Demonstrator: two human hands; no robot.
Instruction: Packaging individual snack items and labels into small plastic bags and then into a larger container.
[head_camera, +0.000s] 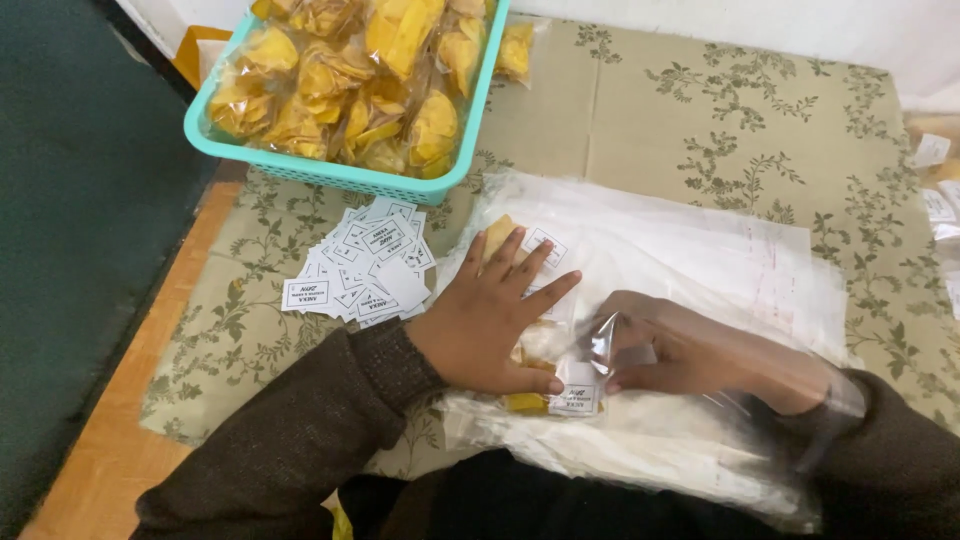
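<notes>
My left hand lies flat with fingers spread on a clear plastic bag of yellow chips and presses it down. My right hand is inside a clear plastic bag, up to the wrist, fingers pinching a small white printed label next to the left thumb. Another white label lies under plastic just beyond my left fingertips. A loose pile of white printed labels rests on the cloth to the left of my left hand.
A teal plastic basket filled with sealed bags of yellow chips stands at the back left. A stack of clear plastic bags covers the floral tablecloth. More labelled packets lie at the right edge. A dark floor is to the left.
</notes>
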